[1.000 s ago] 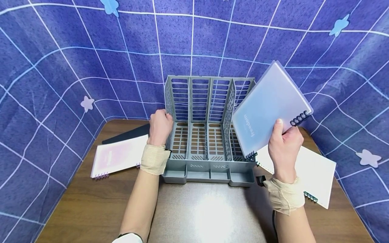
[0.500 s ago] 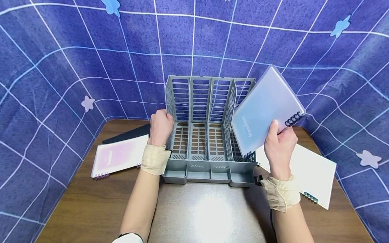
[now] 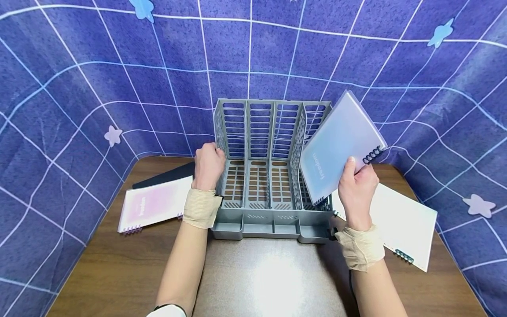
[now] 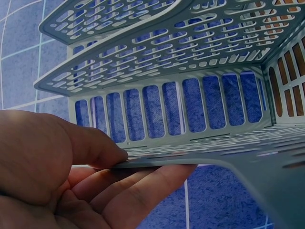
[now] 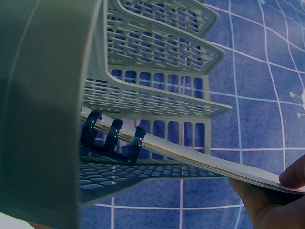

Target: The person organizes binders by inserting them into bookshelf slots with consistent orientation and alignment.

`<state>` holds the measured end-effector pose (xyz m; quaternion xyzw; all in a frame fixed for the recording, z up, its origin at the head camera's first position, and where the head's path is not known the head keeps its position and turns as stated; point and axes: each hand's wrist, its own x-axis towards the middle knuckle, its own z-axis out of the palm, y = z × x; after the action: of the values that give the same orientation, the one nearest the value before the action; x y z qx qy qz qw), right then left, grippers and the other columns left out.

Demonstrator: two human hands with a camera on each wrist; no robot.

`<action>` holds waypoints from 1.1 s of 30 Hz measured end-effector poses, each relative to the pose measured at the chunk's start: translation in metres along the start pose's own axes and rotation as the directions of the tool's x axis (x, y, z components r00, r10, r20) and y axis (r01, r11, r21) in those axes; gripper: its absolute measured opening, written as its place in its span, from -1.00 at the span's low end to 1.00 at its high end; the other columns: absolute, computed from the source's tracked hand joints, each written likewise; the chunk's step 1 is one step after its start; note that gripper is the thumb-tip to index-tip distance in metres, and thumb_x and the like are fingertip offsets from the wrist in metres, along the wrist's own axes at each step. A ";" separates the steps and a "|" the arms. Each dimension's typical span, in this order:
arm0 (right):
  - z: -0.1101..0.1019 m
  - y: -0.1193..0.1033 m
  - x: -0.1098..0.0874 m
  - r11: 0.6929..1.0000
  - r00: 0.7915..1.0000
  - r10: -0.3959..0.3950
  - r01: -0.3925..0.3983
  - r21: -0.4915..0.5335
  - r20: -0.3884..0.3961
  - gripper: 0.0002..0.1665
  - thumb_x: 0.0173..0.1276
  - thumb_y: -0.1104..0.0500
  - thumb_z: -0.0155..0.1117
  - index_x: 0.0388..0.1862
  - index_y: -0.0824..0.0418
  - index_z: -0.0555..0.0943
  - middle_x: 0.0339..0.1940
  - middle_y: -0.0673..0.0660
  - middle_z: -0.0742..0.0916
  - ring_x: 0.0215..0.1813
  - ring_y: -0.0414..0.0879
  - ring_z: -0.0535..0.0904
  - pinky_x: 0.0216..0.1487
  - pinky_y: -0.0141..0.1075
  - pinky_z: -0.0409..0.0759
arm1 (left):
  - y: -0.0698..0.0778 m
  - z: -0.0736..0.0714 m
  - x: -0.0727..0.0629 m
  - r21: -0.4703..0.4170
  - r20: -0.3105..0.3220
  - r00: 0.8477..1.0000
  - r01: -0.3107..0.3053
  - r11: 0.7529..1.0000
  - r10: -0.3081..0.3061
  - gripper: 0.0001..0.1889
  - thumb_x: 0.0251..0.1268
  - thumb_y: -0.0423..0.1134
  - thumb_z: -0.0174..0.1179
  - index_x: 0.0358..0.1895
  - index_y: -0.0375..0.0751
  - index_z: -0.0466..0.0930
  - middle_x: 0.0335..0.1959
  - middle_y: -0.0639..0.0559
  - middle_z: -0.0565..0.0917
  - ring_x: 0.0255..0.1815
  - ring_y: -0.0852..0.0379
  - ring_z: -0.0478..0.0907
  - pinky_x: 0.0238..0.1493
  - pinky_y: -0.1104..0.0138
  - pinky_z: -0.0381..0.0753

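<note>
My right hand point(image 3: 358, 189) grips a blue spiral notebook point(image 3: 336, 149) marked "freedom", thumb on its cover. The notebook tilts, its lower-left corner inside the rightmost slot of a grey file organizer point(image 3: 273, 215). In the right wrist view, the dark binding rings point(image 5: 112, 138) sit between the slot's divider and the organizer's outer side wall. My left hand point(image 3: 208, 165) holds the organizer's left side wall; the left wrist view shows the thumb point(image 4: 102, 152) on the inner face and the fingers beneath it, on the outer face.
On the left of the wooden table point(image 3: 107, 259) lie a pink notebook point(image 3: 154, 204) and a dark flat item point(image 3: 166, 175) partly under it. White notebooks or sheets point(image 3: 408, 220) with green rings lie on the right. A blue starry cloth point(image 3: 170, 44) hangs behind.
My right hand has moved left and slightly down with the blue notebook, bringing its lower corner further into the rightmost slot. The left hand keeps its hold on the organizer.
</note>
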<state>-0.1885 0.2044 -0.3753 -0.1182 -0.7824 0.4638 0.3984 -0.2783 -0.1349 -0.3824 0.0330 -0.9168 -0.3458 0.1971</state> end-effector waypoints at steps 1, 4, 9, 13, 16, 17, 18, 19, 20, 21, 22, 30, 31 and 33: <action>0.001 0.001 0.000 1.000 1.000 -0.003 0.003 0.003 0.005 -0.61 0.55 0.10 0.09 -0.21 0.45 0.61 -0.34 0.40 0.73 -0.28 0.17 0.63 -0.23 -0.15 0.41 | 0.000 0.000 0.000 -0.001 0.000 1.000 -0.002 1.000 0.002 -0.75 0.40 -0.31 0.00 -0.48 -0.29 0.51 -0.36 -0.41 0.68 -0.29 -0.44 0.67 -0.26 -0.16 0.60; 0.004 0.004 0.000 1.000 1.000 -0.011 0.011 0.003 0.011 -0.61 0.55 0.11 0.08 -0.19 0.45 0.62 -0.32 0.41 0.74 -0.25 0.21 0.65 -0.21 -0.08 0.42 | -0.001 0.000 0.000 -0.001 0.003 1.000 0.001 1.000 -0.001 -0.75 0.40 -0.31 0.00 -0.48 -0.29 0.52 -0.36 -0.40 0.68 -0.29 -0.44 0.67 -0.25 -0.16 0.60; 0.009 0.009 -0.002 1.000 1.000 -0.006 0.006 0.008 0.022 -0.62 0.55 0.11 0.08 -0.19 0.46 0.62 -0.32 0.40 0.74 -0.27 0.21 0.64 -0.20 -0.06 0.41 | -0.001 0.000 0.000 0.004 0.004 1.000 0.003 1.000 -0.003 -0.76 0.39 -0.31 0.01 -0.45 -0.29 0.55 -0.34 -0.40 0.69 -0.28 -0.44 0.68 -0.25 -0.16 0.60; 0.012 0.014 -0.003 1.000 1.000 0.003 -0.003 0.001 0.027 -0.63 0.55 0.12 0.09 -0.21 0.45 0.60 -0.34 0.41 0.72 -0.29 0.24 0.61 -0.22 -0.02 0.40 | -0.001 0.000 0.000 0.000 -0.001 1.000 -0.002 1.000 0.002 -0.76 0.38 -0.31 0.01 -0.45 -0.30 0.56 -0.36 -0.40 0.69 -0.29 -0.44 0.68 -0.25 -0.17 0.60; 0.015 0.018 -0.004 1.000 0.999 0.013 -0.013 -0.002 0.033 -0.64 0.55 0.13 0.09 -0.20 0.46 0.60 -0.32 0.42 0.73 -0.28 0.27 0.62 -0.20 0.02 0.42 | 0.000 -0.001 0.000 -0.002 -0.003 1.000 -0.005 1.000 0.005 -0.77 0.38 -0.32 0.02 -0.46 -0.29 0.55 -0.37 -0.40 0.69 -0.29 -0.45 0.67 -0.26 -0.17 0.60; 0.016 0.019 -0.005 1.000 0.999 0.016 -0.015 -0.004 0.035 -0.64 0.55 0.13 0.08 -0.18 0.46 0.61 -0.31 0.43 0.73 -0.26 0.28 0.63 -0.19 0.04 0.43 | 0.000 -0.001 0.001 -0.002 -0.004 1.000 -0.006 1.000 0.006 -0.76 0.38 -0.32 0.01 -0.47 -0.29 0.55 -0.37 -0.40 0.69 -0.29 -0.45 0.67 -0.25 -0.17 0.60; 0.016 0.020 -0.005 1.000 0.999 0.019 -0.019 -0.006 0.037 -0.63 0.55 0.13 0.08 -0.17 0.46 0.61 -0.29 0.43 0.74 -0.25 0.28 0.64 -0.17 0.06 0.45 | 0.000 -0.001 0.001 -0.002 -0.005 1.000 -0.007 1.000 0.007 -0.76 0.38 -0.32 0.01 -0.48 -0.29 0.54 -0.38 -0.40 0.69 -0.29 -0.45 0.67 -0.26 -0.17 0.60; 0.017 0.021 -0.005 1.000 0.999 0.025 -0.025 -0.005 0.040 -0.62 0.55 0.12 0.08 -0.15 0.47 0.61 -0.28 0.44 0.74 -0.24 0.28 0.64 -0.16 0.07 0.46 | 0.000 -0.001 0.001 -0.003 -0.006 1.000 -0.010 1.000 0.010 -0.76 0.38 -0.33 0.01 -0.48 -0.29 0.54 -0.38 -0.40 0.69 -0.29 -0.45 0.67 -0.25 -0.17 0.59; 0.018 0.022 -0.006 1.000 0.999 0.028 -0.028 -0.006 0.042 -0.62 0.55 0.12 0.08 -0.14 0.47 0.62 -0.27 0.44 0.74 -0.23 0.30 0.65 -0.16 0.09 0.47 | -0.001 -0.001 0.000 -0.002 -0.008 1.000 -0.012 1.000 0.012 -0.76 0.38 -0.33 0.02 -0.48 -0.29 0.53 -0.37 -0.41 0.69 -0.29 -0.46 0.67 -0.25 -0.18 0.59; 0.018 0.022 -0.006 1.000 0.999 0.029 -0.029 -0.009 0.045 -0.62 0.55 0.12 0.08 -0.12 0.47 0.62 -0.26 0.45 0.75 -0.22 0.32 0.66 -0.14 0.11 0.48 | -0.001 -0.001 0.000 -0.003 -0.009 1.000 -0.015 1.000 0.015 -0.76 0.37 -0.33 0.01 -0.49 -0.30 0.53 -0.38 -0.41 0.69 -0.29 -0.46 0.67 -0.25 -0.18 0.59; 0.019 0.023 -0.007 1.000 0.999 0.030 -0.029 -0.011 0.045 -0.62 0.55 0.12 0.08 -0.12 0.46 0.62 -0.26 0.45 0.75 -0.21 0.33 0.66 -0.14 0.14 0.48 | -0.001 0.000 0.000 -0.002 -0.010 1.000 -0.019 1.000 0.019 -0.75 0.38 -0.33 0.02 -0.49 -0.30 0.53 -0.38 -0.41 0.69 -0.29 -0.46 0.67 -0.26 -0.18 0.59; 0.024 0.027 -0.010 1.000 0.998 0.029 -0.029 -0.009 0.050 -0.65 0.54 0.13 0.11 -0.13 0.44 0.63 -0.26 0.46 0.75 -0.23 0.35 0.66 -0.15 0.14 0.50 | 0.000 -0.001 0.001 0.005 -0.005 1.000 -0.018 1.000 0.018 -0.75 0.38 -0.33 0.01 -0.49 -0.30 0.52 -0.40 -0.40 0.67 -0.31 -0.46 0.67 -0.26 -0.17 0.60; 0.024 0.028 -0.010 1.000 0.998 0.026 -0.026 -0.005 0.052 -0.65 0.54 0.13 0.10 -0.13 0.44 0.63 -0.26 0.46 0.75 -0.23 0.34 0.66 -0.16 0.13 0.50 | 0.000 -0.001 0.001 0.004 -0.004 1.000 -0.016 1.000 0.016 -0.75 0.38 -0.33 0.01 -0.49 -0.29 0.52 -0.40 -0.40 0.67 -0.31 -0.45 0.67 -0.27 -0.17 0.60; 0.026 0.029 -0.011 1.000 0.998 0.018 -0.017 -0.007 0.057 -0.65 0.54 0.13 0.10 -0.13 0.45 0.62 -0.26 0.46 0.75 -0.24 0.35 0.67 -0.17 0.14 0.51 | 0.000 -0.001 0.000 0.003 -0.002 1.000 -0.016 1.000 0.016 -0.75 0.38 -0.33 0.01 -0.50 -0.28 0.52 -0.41 -0.38 0.67 -0.30 -0.43 0.67 -0.27 -0.16 0.60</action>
<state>-0.2055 0.1976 -0.4109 -0.1131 -0.7939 0.4679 0.3716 -0.2785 -0.1355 -0.3819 0.0265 -0.9173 -0.3428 0.2009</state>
